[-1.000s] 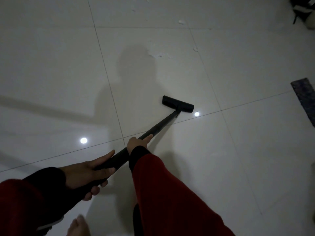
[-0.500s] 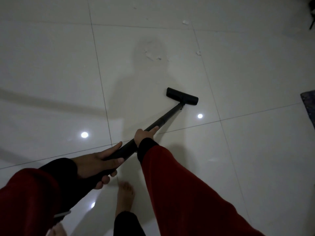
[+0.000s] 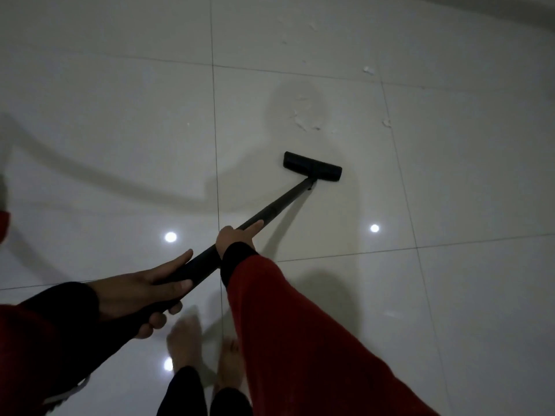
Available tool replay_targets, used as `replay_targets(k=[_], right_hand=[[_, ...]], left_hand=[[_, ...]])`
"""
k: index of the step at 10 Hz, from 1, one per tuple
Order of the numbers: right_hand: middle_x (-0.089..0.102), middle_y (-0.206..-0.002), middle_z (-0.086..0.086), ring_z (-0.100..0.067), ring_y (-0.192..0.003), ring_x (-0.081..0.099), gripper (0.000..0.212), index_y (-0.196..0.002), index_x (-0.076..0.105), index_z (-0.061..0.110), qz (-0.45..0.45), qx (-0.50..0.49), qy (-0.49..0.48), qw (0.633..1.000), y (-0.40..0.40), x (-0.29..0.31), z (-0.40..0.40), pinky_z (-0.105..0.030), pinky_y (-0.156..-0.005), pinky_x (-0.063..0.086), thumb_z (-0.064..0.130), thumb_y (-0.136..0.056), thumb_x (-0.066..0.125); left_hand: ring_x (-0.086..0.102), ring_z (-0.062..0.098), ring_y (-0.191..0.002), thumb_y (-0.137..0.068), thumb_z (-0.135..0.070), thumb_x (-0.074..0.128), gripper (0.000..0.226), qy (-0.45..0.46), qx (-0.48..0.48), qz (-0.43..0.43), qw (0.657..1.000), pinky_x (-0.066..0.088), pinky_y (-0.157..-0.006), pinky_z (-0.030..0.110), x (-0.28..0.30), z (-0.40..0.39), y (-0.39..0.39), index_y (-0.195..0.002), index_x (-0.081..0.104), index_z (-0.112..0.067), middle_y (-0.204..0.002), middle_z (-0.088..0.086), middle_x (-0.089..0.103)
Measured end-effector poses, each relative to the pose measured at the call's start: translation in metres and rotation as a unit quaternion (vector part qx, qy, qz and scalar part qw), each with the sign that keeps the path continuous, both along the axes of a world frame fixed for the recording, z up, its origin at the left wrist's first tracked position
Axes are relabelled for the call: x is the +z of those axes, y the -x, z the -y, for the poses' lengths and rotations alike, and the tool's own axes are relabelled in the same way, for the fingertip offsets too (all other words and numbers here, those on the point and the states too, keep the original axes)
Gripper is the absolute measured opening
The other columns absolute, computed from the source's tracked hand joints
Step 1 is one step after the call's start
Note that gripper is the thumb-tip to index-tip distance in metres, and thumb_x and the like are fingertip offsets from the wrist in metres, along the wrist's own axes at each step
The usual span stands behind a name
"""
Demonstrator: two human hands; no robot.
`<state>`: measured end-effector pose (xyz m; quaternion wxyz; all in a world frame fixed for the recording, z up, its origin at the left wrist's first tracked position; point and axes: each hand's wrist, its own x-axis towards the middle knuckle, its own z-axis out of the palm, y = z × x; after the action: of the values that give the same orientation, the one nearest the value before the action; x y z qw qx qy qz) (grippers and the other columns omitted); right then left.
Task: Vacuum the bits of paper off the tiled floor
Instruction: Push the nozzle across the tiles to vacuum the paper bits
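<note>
A black vacuum wand (image 3: 279, 205) runs from my hands up to a flat black floor head (image 3: 312, 166) resting on the glossy white tiles. My left hand (image 3: 144, 292) grips the lower end of the wand. My right hand (image 3: 235, 235) holds it higher up, index finger laid along the tube. Small white bits of paper (image 3: 303, 123) lie on the floor just beyond the head. More scraps sit at the right on a grout line (image 3: 386, 123) and farther back (image 3: 368, 69).
My two bare feet (image 3: 186, 343) stand on the tiles below my hands. Ceiling lights reflect as bright spots (image 3: 170, 236) on the floor. A long curved shadow crosses the left tiles. Open floor lies on every side.
I have stepped forward with both feet now under me. The floor head has slid ahead toward the paper bits. The dark mat at the right has left the view.
</note>
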<state>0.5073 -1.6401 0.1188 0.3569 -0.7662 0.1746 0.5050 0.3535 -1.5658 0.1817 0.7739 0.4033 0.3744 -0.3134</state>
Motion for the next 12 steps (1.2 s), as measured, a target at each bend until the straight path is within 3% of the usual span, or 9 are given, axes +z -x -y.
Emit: replay_targets(k=[1, 2, 3, 4, 5, 6, 8, 10, 12], right_hand=[[0.043, -0.142, -0.023, -0.035, -0.12, 0.053, 0.073, -0.149, -0.024, 0.026, -0.019, 0.016, -0.01, 1.0, -0.026, 0.003, -0.016, -0.035, -0.106, 0.042, 0.018, -0.101, 0.03], [0.056, -0.127, -0.022, -0.031, -0.105, 0.062, 0.083, -0.145, -0.029, 0.034, -0.024, 0.047, 0.041, 0.998, -0.04, -0.004, -0.042, -0.04, -0.094, 0.053, 0.019, -0.097, 0.038], [0.056, -0.126, -0.021, -0.032, -0.103, 0.062, 0.083, -0.145, -0.028, 0.036, 0.015, 0.058, 0.04, 0.997, -0.063, -0.014, -0.076, -0.043, -0.095, 0.053, 0.02, -0.097, 0.038], [0.055, -0.128, -0.019, -0.029, -0.091, 0.057, 0.081, -0.146, -0.024, 0.039, 0.014, 0.055, 0.035, 0.998, -0.089, -0.016, -0.119, -0.046, -0.095, 0.052, 0.022, -0.096, 0.038], [0.055, -0.123, -0.017, -0.029, -0.09, 0.056, 0.081, -0.146, -0.023, 0.041, 0.024, 0.058, 0.028, 0.998, -0.118, -0.022, -0.164, -0.048, -0.096, 0.051, 0.023, -0.096, 0.038], [0.056, -0.112, -0.015, -0.03, -0.091, 0.056, 0.08, -0.145, -0.023, 0.042, 0.021, 0.063, 0.033, 0.997, -0.143, -0.022, -0.204, -0.05, -0.096, 0.05, 0.025, -0.096, 0.038], [0.055, -0.126, -0.018, -0.033, -0.104, 0.061, 0.08, -0.145, -0.023, 0.042, 0.02, 0.055, 0.046, 0.997, -0.192, -0.016, -0.259, -0.05, -0.096, 0.051, 0.025, -0.096, 0.038], [0.052, -0.131, -0.019, -0.035, -0.109, 0.059, 0.079, -0.148, -0.021, 0.038, 0.035, 0.062, 0.053, 0.996, -0.248, -0.019, -0.301, -0.05, -0.096, 0.05, 0.023, -0.097, 0.038], [0.057, -0.118, -0.016, -0.027, -0.087, 0.055, 0.078, -0.148, -0.021, 0.037, 0.032, 0.067, 0.035, 0.997, -0.319, -0.026, -0.351, -0.044, -0.093, 0.052, 0.021, -0.098, 0.037]], left_hand=[[0.044, 0.013, -0.043, -0.014, -0.054, 0.09, 0.11, 0.059, 0.032, 0.025, 0.997, 0.039, -0.038, 0.021, 0.027, -0.001, -0.021, -0.113, 0.043, -0.065, -0.074, 0.009, 0.051], [0.045, 0.011, -0.043, -0.016, -0.052, 0.09, 0.123, 0.037, 0.071, 0.029, 0.996, 0.04, -0.039, 0.021, 0.008, -0.014, -0.035, -0.126, 0.037, -0.061, -0.076, 0.01, 0.049], [0.044, 0.011, -0.043, -0.067, -0.036, 0.079, 0.086, 0.013, 0.09, 0.027, 0.996, 0.039, -0.04, 0.022, -0.007, -0.039, -0.058, -0.136, 0.031, -0.055, -0.08, 0.011, 0.045], [0.045, 0.012, -0.043, -0.09, -0.022, 0.057, 0.068, -0.004, 0.1, 0.015, 0.995, 0.038, -0.04, 0.022, -0.021, -0.079, -0.085, -0.14, 0.024, -0.052, -0.082, 0.013, 0.044], [0.049, 0.011, -0.043, -0.069, -0.039, 0.077, 0.091, -0.008, 0.087, 0.029, 0.996, 0.042, -0.041, 0.022, -0.025, -0.123, -0.116, -0.139, 0.021, -0.054, -0.081, 0.014, 0.048], [0.051, 0.011, -0.045, -0.02, -0.063, 0.085, 0.134, -0.022, 0.079, 0.049, 0.995, 0.046, -0.043, 0.023, -0.029, -0.164, -0.14, -0.136, 0.019, -0.058, -0.077, 0.01, 0.052], [0.048, 0.011, -0.045, -0.027, -0.056, 0.086, 0.122, 0.002, 0.092, 0.049, 0.995, 0.044, -0.044, 0.023, -0.032, -0.222, -0.191, -0.133, 0.026, -0.062, -0.077, 0.009, 0.049], [0.047, 0.011, -0.045, -0.016, -0.059, 0.086, 0.13, 0.018, 0.09, 0.058, 0.994, 0.043, -0.043, 0.022, -0.031, -0.268, -0.244, -0.132, 0.027, -0.063, -0.078, 0.009, 0.049], [0.046, 0.012, -0.044, -0.017, -0.059, 0.087, 0.131, 0.017, 0.108, 0.043, 0.993, 0.042, -0.042, 0.022, -0.037, -0.317, -0.31, -0.134, 0.028, -0.061, -0.079, 0.011, 0.049]])
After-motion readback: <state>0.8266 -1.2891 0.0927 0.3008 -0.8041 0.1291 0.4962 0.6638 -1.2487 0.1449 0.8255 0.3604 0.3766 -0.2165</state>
